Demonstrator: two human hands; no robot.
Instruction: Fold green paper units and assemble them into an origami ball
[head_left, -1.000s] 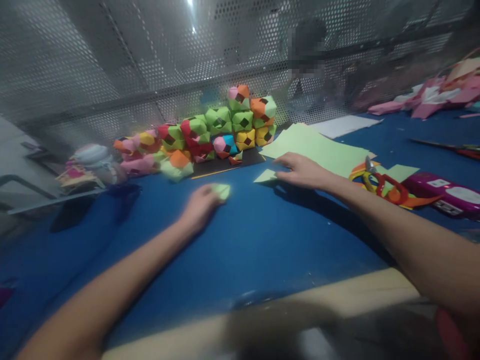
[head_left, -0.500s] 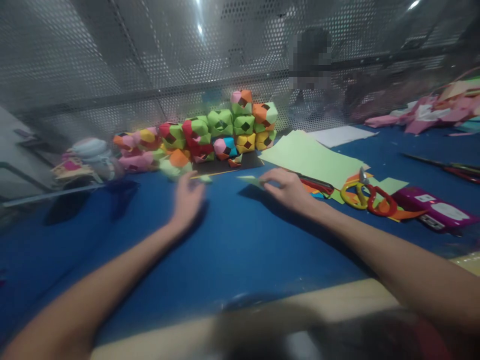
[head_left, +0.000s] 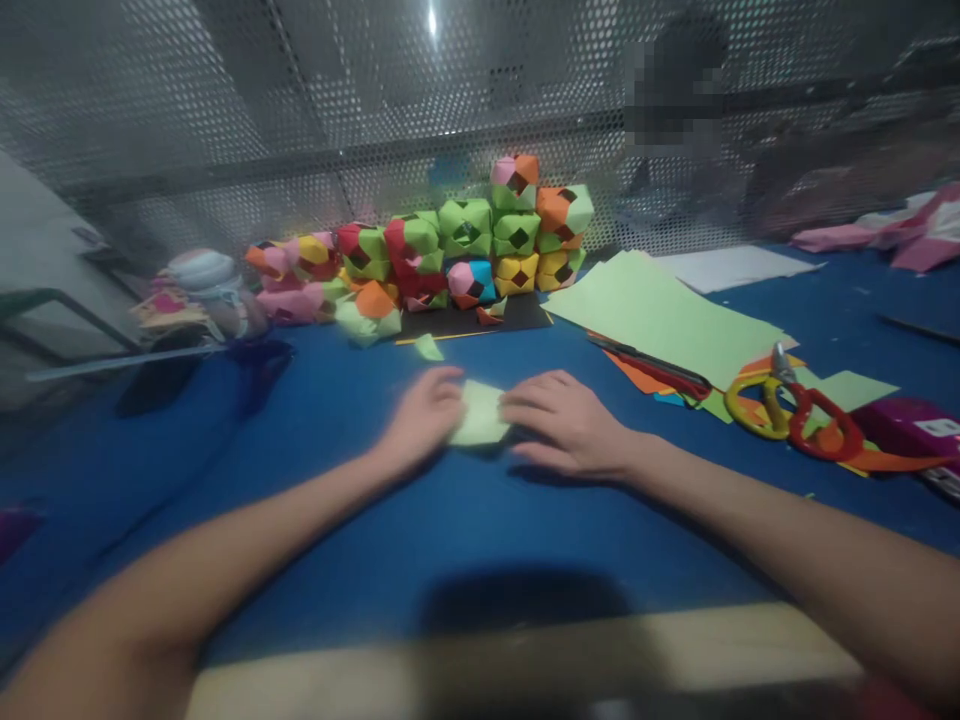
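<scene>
A small pale green piece of paper is between my two hands, just above or on the blue table. My left hand grips its left edge with fingers curled, somewhat blurred. On the opposite edge, my right hand has its fingertips closed over the paper. A little green folded scrap lies beyond my left hand. Behind it stands a row of stacked folded-paper cubes in green, red, orange, yellow and pink, partly over a dark sheet.
To the right lie a pile of light green sheets, red-and-black scissors, scissors with yellow and red handles and a purple box. A blurred wrapped object stands at left. A perforated metal screen closes off the back.
My hands have come together and nearer to me. The green paper, earlier at my right fingertips alone, is now between both hands. The view has shifted, so the background sits differently.
</scene>
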